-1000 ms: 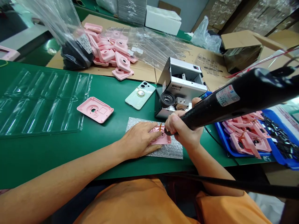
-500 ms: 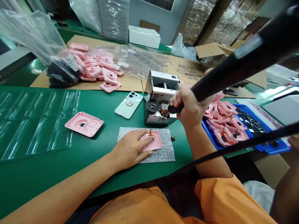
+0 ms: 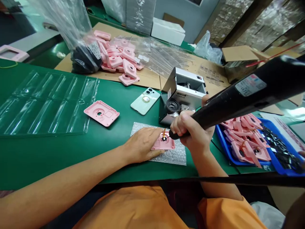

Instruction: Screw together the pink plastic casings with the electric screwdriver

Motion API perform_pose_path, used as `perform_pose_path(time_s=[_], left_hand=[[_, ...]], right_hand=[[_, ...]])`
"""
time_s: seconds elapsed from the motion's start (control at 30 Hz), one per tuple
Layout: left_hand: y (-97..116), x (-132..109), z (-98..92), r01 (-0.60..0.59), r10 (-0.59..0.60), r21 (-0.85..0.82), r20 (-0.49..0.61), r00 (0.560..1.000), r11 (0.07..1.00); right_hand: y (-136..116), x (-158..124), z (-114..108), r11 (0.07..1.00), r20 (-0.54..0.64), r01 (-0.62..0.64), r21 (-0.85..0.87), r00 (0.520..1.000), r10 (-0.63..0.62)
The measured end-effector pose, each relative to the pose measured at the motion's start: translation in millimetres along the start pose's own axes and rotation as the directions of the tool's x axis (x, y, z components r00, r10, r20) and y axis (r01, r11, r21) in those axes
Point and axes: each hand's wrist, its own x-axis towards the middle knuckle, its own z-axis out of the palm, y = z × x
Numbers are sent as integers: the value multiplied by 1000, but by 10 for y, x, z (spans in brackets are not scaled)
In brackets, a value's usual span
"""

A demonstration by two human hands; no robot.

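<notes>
A pink housing lies on a bubble-wrap sheet, with a small black part and an orange ribbon in it. My left hand holds the housing at its left side, fingers above and thumb along the near edge. My right hand is wrapped round a black electric screwdriver, which slants down leftward; its tip is at the small black part. Behind the right hand stands a silver and black machine with a round speaker-like part at its front. Another pink housing lies to the left.
A pale green phone lies behind the bubble wrap. Clear plastic trays cover the left side. Pink parts are piled on cardboard at the back. Blue bins with pink and black parts stand at the right.
My right hand has brought the screwdriver down from in front of the machine to the pink housing. The view has shifted, so the table things appear farther right.
</notes>
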Motion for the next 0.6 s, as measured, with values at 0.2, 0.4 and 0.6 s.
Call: perform_pose_path(time_s=[0.2,0.4,0.6], left_hand=[[12,24,-19,-8,7,-21,-6,1000,1000],[20,28,-37,10,-9,-31,31,999,999],[24,30,-32,1,-1,-27,14,1000,1000]], right_hand=[[117,-37,65,999,13,-21,-30,1000,21],[150,-16,55,999,35,-32,-17,999,32],[214,-30,26,998,103,-55,2,993,55]])
